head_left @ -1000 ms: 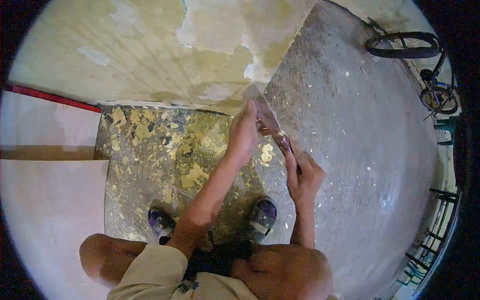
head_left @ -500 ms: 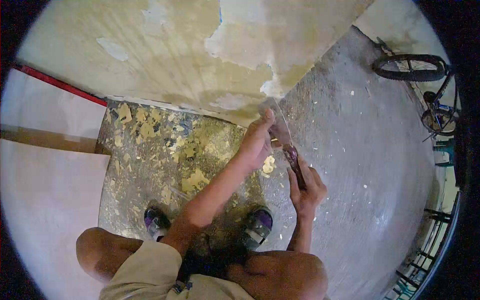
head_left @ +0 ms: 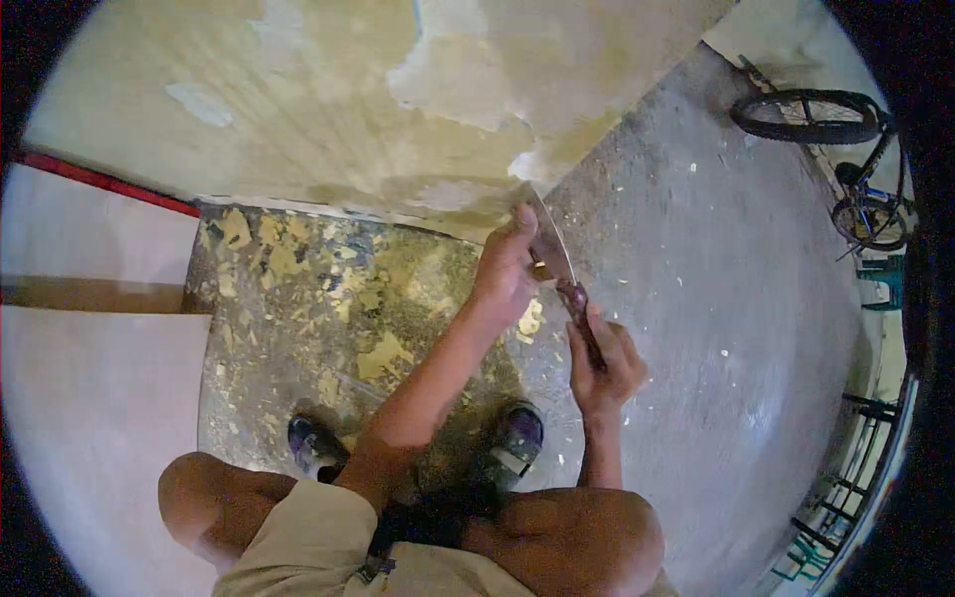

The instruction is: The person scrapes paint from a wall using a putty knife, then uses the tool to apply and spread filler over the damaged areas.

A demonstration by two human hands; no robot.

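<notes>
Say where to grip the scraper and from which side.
Take the scraper by its dark handle, from the lower end, as the right hand does: it slants away from the wall, while the thin blade sits under the left hand.

I'm squatting on a grey concrete floor (head_left: 716,298). Yellow paint flakes (head_left: 383,353) lie thick on it from 10 to 12 o'clock of my left shoe (head_left: 313,443) and right shoe (head_left: 517,438). Small pale chips (head_left: 693,167) scatter towards 2 o'clock, where a bicycle (head_left: 811,114) stands well apart.
</notes>
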